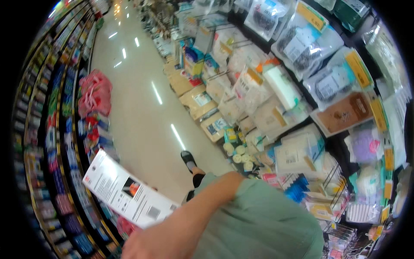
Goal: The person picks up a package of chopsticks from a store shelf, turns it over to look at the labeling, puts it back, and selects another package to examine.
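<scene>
A long white box [129,192] with dark print, a small picture of something orange and a barcode lies slantwise at the lower left. My right hand [155,239] reaches across my front from a green sleeve and overlaps the box's near lower corner. It looks closed on the box, though its fingers are mostly hidden and the lower edge of the picture cuts it off. A small bit of skin shows at the box's upper edge, perhaps a fingertip. Whether it belongs to my left hand, I cannot tell; nothing else of that hand shows.
Along the left runs a shelf [56,159] full of small packets, with pink bags [95,93] standing beside it. On the right a rack [284,116] holds many hanging clear packages and yellow tags. A shiny pale floor [142,95] runs between them. My sandalled foot [188,160] is on it.
</scene>
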{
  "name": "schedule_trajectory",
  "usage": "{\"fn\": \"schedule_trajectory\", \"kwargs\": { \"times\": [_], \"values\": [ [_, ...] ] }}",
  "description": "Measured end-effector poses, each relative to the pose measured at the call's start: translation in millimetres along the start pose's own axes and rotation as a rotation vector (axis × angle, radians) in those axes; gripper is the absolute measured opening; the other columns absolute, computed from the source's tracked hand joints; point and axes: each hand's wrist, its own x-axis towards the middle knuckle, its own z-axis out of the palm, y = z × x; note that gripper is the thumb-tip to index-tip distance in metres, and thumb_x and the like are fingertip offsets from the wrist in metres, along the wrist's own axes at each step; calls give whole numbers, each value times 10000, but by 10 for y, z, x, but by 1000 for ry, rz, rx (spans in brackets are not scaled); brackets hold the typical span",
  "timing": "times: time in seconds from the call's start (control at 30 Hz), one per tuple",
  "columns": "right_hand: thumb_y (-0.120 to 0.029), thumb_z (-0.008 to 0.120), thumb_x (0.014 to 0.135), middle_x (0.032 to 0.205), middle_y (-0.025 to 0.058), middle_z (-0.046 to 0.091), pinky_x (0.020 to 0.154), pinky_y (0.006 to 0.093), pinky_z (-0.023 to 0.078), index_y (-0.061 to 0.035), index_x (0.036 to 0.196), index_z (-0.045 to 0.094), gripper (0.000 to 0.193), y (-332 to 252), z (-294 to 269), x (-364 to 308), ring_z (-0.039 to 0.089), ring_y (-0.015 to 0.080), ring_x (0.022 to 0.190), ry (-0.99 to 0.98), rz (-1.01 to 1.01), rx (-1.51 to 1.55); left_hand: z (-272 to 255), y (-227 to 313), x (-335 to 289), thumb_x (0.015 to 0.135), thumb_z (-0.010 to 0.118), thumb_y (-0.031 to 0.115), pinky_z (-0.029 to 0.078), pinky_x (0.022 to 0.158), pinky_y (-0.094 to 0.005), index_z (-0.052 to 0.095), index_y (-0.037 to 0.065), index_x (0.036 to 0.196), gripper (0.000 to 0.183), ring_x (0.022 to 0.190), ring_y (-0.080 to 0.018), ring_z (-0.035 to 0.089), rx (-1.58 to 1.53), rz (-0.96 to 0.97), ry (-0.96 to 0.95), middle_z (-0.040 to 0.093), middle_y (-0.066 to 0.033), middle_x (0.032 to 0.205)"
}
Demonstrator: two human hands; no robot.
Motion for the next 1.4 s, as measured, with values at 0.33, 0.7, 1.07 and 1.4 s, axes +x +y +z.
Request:
{"fn": "schedule_trajectory", "kwargs": {
  "times": [0.33, 0.7, 1.07, 1.4],
  "values": [
    [-298, 643, 877, 743, 132, 590, 584, 433, 450, -35, 776, 567, 291, 1097, -1445, 336, 579, 340, 662, 122, 84, 720, 826, 579, 1421, 996, 268, 559, 402, 1035, -376, 431, 74, 1378, 639, 1178, -239, 519, 107, 74, 55, 524, -102, 1320],
    [-116, 583, 892, 1170, 185, 612, 844, 408, 487, 39, 1138, 583, 291, 2326, -2907, -389, 599, 349, 1055, 195, 440, -110, 1693, 312, 3098, 999, 268, 539, 397, 1043, -380, 420, 77, 1393, 625, 1195, -241, 512, 24, -21, 13, 516, -104, 1336],
    [-204, 477, 958, 1517, 219, 308, 1151, 489, 224, 1, 1436, 364, 533, 4810, -3288, -888, 275, 367, 1420, -204, 969, -649, 2746, 233, 5265, 1003, 268, 518, 392, 1050, -383, 409, 81, 1409, 613, 1212, -243, 505, -72, -167, -148, 507, -106, 1353],
    [-182, 485, 945, 1523, 209, 305, 1158, 474, 211, 9, 1441, 362, 545, 6157, -4333, -801, 281, 355, 1419, -140, 950, -620, 3484, 403, 6798, 1006, 268, 500, 387, 1057, -386, 399, 84, 1423, 603, 1228, -245, 499, -72, -180, -178, 500, -109, 1368]
  ]
}}
